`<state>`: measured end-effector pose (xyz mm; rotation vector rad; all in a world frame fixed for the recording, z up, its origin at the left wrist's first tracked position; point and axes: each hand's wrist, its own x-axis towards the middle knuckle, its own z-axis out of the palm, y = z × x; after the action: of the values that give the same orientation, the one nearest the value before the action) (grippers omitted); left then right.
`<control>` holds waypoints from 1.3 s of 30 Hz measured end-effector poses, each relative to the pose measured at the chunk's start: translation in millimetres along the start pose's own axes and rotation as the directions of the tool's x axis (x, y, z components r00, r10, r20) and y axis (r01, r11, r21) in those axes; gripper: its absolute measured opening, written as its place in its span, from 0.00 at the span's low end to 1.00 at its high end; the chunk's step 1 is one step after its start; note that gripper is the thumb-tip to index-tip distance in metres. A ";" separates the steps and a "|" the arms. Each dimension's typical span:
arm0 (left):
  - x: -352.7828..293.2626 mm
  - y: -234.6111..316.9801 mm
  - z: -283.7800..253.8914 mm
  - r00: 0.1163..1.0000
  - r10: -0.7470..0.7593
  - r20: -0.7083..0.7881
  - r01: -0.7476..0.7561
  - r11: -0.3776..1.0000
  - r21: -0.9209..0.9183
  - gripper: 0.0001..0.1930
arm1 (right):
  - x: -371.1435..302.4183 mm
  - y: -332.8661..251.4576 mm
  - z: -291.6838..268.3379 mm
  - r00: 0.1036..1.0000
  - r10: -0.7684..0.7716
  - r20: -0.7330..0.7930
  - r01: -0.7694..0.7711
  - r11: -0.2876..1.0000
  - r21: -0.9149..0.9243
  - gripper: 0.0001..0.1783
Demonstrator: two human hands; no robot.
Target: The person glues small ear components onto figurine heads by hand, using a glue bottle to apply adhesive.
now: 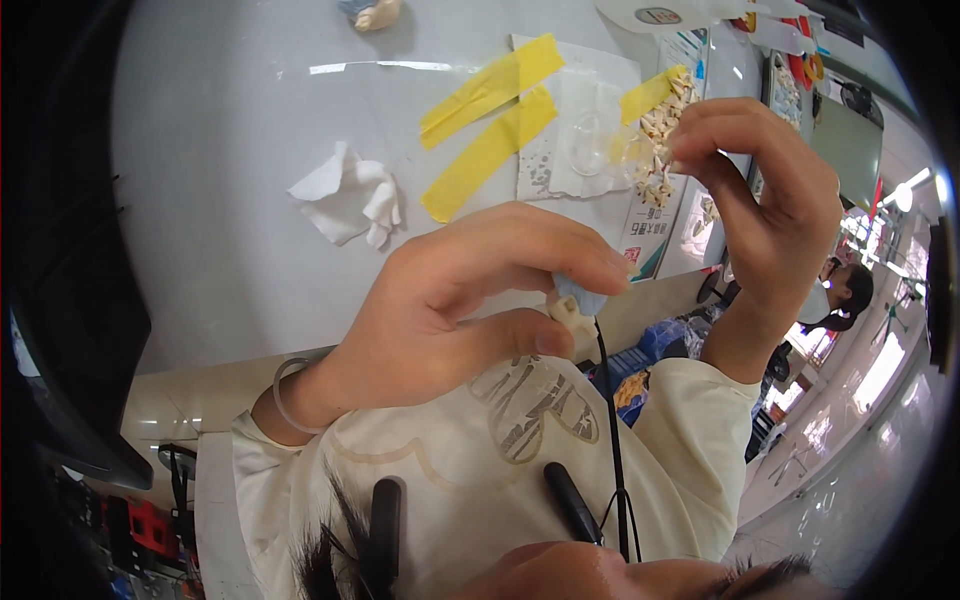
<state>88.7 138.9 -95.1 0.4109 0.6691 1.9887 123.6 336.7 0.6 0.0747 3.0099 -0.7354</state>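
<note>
My left hand [470, 295] is closed around a small figurine [575, 312] with a light blue top and a cream lower part, held between thumb and fingers in front of my shirt. To the right, my right hand [770, 190] is raised at the edge of a pile of small cream-coloured pieces [657, 135]. Its thumb and forefinger are pinched together; whatever lies between the tips is too small to make out. The pieces lie on a printed sheet [650, 225]. Another blue and cream figurine [372, 13] rests at the table's far side.
Strips of yellow tape [490, 150] stick to the grey table [230, 200], some reaching onto a white sheet [535, 175] that bears a round clear dish [590, 145]. A crumpled white tissue [350, 195] lies left of them. White bottles [670, 12] stand far right. Another person [845, 295] is in the background.
</note>
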 end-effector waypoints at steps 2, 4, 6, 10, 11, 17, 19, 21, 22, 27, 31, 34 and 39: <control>-0.8 0.3 -0.7 1.000 -0.014 0.007 0.014 1.000 -0.022 0.16 | -0.3 -0.5 0.3 1.000 -0.005 0.014 0.003 0.997 0.077 0.10; -0.8 0.7 -0.4 0.999 -0.049 0.020 0.050 0.998 -0.034 0.17 | -1.3 1.5 2.7 1.000 -0.002 -0.016 0.004 0.994 0.113 0.10; -0.5 0.7 -0.9 0.998 -0.050 0.029 0.051 0.998 -0.027 0.17 | -2.5 4.2 5.0 0.999 0.004 -0.046 0.003 0.989 0.148 0.10; -0.3 1.6 -2.5 0.996 -0.061 0.064 0.060 0.998 0.008 0.17 | -3.1 9.3 5.5 0.998 0.027 -0.049 -0.022 0.994 0.104 0.09; -0.5 1.6 -2.1 0.996 -0.061 0.065 0.061 0.998 0.007 0.17 | -3.1 9.6 5.6 0.999 0.023 -0.041 -0.020 0.997 0.072 0.09; -3.2 0.1 0.4 0.984 -0.178 0.029 0.180 0.953 -0.244 0.18 | 6.1 0.7 9.9 0.997 -0.077 0.002 0.075 0.970 -0.233 0.10; -1.4 2.6 -2.4 0.984 -0.159 0.085 0.168 0.979 -0.112 0.19 | 8.0 -2.6 7.8 0.993 -0.112 0.021 0.113 0.939 -0.326 0.11; 0.5 5.1 -1.1 0.981 -0.172 0.094 0.181 0.979 -0.093 0.20 | 9.1 -4.9 5.0 0.989 -0.145 0.043 0.149 0.897 -0.416 0.11; 1.1 6.0 -0.2 0.978 -0.184 0.100 0.191 0.979 -0.071 0.20 | 9.3 -5.7 3.7 0.986 -0.145 0.081 0.166 0.897 -0.411 0.11; -2.9 2.6 -2.1 0.985 -0.168 0.046 0.172 0.981 -0.088 0.21 | 14.8 -5.0 15.1 0.985 -0.171 0.036 0.170 0.885 -0.435 0.11; 0.0 0.1 1.9 0.991 -0.118 0.059 0.126 0.981 -0.147 0.20 | 9.2 -6.5 5.3 0.979 -0.187 0.079 0.203 0.876 -0.437 0.11; -2.5 0.9 0.5 0.992 -0.127 0.007 0.126 0.978 -0.165 0.20 | 15.6 -4.4 17.1 0.981 -0.192 0.039 0.191 0.884 -0.426 0.11; -0.2 -0.1 4.6 0.997 -0.076 0.008 0.076 0.981 -0.178 0.20 | 6.1 -7.6 3.9 0.982 -0.175 0.065 0.184 0.854 -0.487 0.10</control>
<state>91.3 140.1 -91.5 0.2741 0.4934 1.9560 117.2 328.4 0.2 -0.2334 3.1059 0.0496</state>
